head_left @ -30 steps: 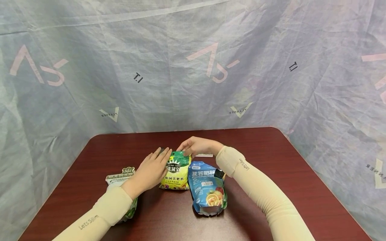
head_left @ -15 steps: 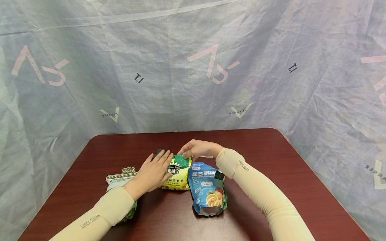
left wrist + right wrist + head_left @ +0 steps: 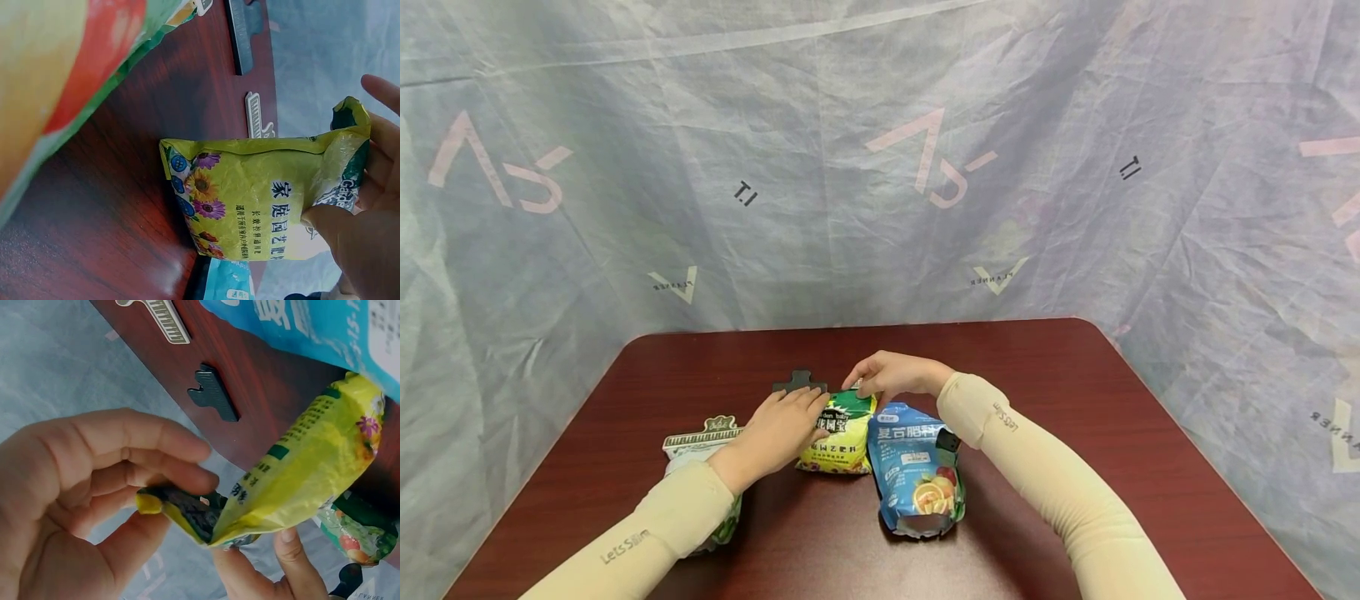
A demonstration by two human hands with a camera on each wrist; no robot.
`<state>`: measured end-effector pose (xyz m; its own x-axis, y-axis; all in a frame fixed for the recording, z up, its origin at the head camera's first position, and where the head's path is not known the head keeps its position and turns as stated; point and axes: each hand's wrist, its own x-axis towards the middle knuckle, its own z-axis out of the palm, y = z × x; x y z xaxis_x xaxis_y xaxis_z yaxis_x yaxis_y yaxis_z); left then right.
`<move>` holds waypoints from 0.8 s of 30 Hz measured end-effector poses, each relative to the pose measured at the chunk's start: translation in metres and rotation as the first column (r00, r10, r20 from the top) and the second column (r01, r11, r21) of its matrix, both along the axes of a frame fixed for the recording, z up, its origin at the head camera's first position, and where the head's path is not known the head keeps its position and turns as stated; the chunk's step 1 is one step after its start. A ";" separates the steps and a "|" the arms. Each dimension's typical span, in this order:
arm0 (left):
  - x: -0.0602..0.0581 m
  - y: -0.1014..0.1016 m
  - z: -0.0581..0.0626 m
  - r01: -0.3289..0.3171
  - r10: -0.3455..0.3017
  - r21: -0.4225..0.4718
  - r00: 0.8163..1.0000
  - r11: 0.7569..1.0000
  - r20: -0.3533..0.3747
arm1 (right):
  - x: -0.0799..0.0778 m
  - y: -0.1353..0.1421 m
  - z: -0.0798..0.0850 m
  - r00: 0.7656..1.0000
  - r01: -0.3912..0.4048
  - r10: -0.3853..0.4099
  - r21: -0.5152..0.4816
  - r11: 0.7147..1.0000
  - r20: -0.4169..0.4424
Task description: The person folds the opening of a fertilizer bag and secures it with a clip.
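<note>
A yellow-and-green fertilizer bag (image 3: 837, 442) stands in the middle of the table, its green top bent over. My left hand (image 3: 778, 429) grips its upper left part; in the left wrist view the thumb (image 3: 334, 228) presses the printed front, with fingers behind. At the upper right corner, my right hand (image 3: 898, 375) holds the top edge between curled fingers and thumb. The right wrist view shows the folded dark mouth of the bag (image 3: 294, 469) between them. Close by on the right, a blue fertilizer bag (image 3: 917, 475) leans back slightly.
Behind the yellow bag lies a black bag clip (image 3: 800, 381). A pale bag clip (image 3: 253, 115) lies further along the table. Partly behind my left forearm, a green-and-white bag (image 3: 724, 529) carries a white clip (image 3: 703, 437). Grey cloth (image 3: 865, 250) hangs behind the table (image 3: 1015, 350).
The green top of the yellow bag has folded lower. Both hands have sunk slightly with it, and the black clip behind shows more. The blue bag has stayed put.
</note>
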<state>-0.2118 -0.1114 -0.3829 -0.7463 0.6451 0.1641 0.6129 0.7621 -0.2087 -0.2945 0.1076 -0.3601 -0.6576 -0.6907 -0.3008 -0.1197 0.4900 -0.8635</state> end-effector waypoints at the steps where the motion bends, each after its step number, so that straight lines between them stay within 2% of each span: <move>1: 0.000 0.000 0.000 0.002 -0.002 0.004 1.000 1.000 0.002 | 0.001 0.000 0.001 1.000 0.006 -0.006 0.014 1.000 -0.019; 5: -0.001 -0.001 -0.001 0.008 -0.008 0.023 1.000 1.000 0.010 | 0.006 0.000 0.003 0.993 0.023 -0.012 0.085 0.996 -0.121; 7: -0.002 -0.001 -0.002 0.014 -0.014 0.033 1.000 0.999 0.006 | 0.008 0.001 0.004 0.975 0.020 0.011 0.135 0.991 -0.221; 12: -0.003 -0.001 -0.003 0.018 -0.019 0.047 1.000 0.999 0.009 | 0.015 0.004 0.005 0.889 0.054 0.052 0.218 0.974 -0.454; 18: -0.003 -0.001 -0.002 0.008 -0.010 0.051 0.999 0.999 0.031 | 0.027 0.003 0.003 0.821 0.117 -0.002 0.165 0.979 -0.571; 24: -0.004 -0.002 -0.001 0.006 -0.009 0.051 0.999 0.999 0.050 | 0.042 0.000 -0.002 0.702 0.147 0.005 0.152 0.977 -0.712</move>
<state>-0.2153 -0.1130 -0.3837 -0.7494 0.6426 0.1594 0.6275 0.7662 -0.1387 -0.2524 0.1081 -0.3624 -0.7727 -0.6150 0.1570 -0.6137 0.6606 -0.4325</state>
